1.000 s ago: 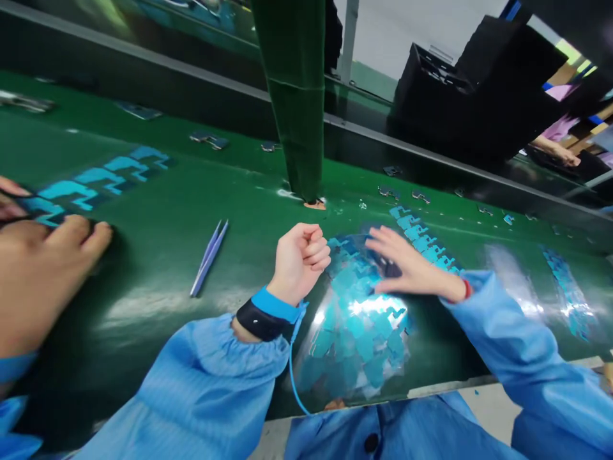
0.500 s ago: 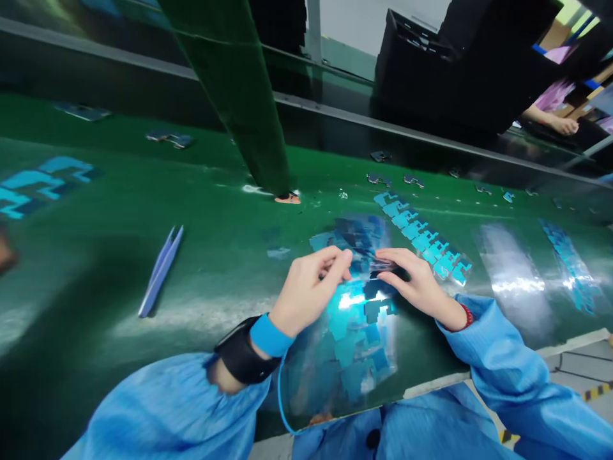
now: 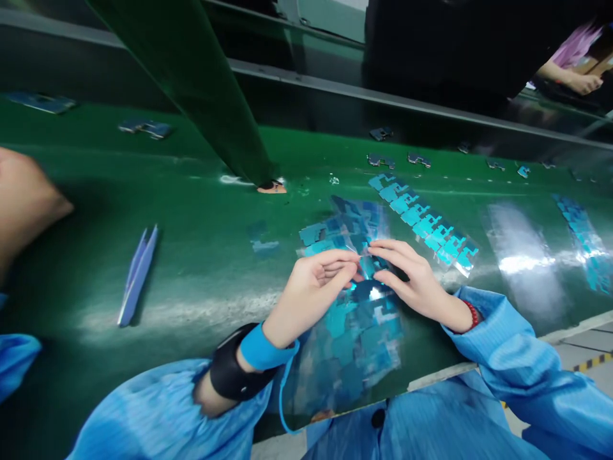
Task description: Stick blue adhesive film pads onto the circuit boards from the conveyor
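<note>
A heap of clear film sheets carrying teal cut-out pieces lies on the green belt at the near edge. My left hand, wrist strapped with a blue and black band, pinches the top of a sheet. My right hand, with a red bracelet, pinches the same spot from the right. Fingertips of both hands meet over the heap. A strip of teal pieces lies just beyond my right hand.
Purple tweezers lie on the belt at left. A green post slants down to the belt. Another person's hand shows at the left edge. Small parts lie scattered along the far side. More film strips lie at right.
My left hand, a fist one second ago, came down to the heap and now pinches a sheet beside my right hand. The view shifted right; the other person's hand drew back left.
</note>
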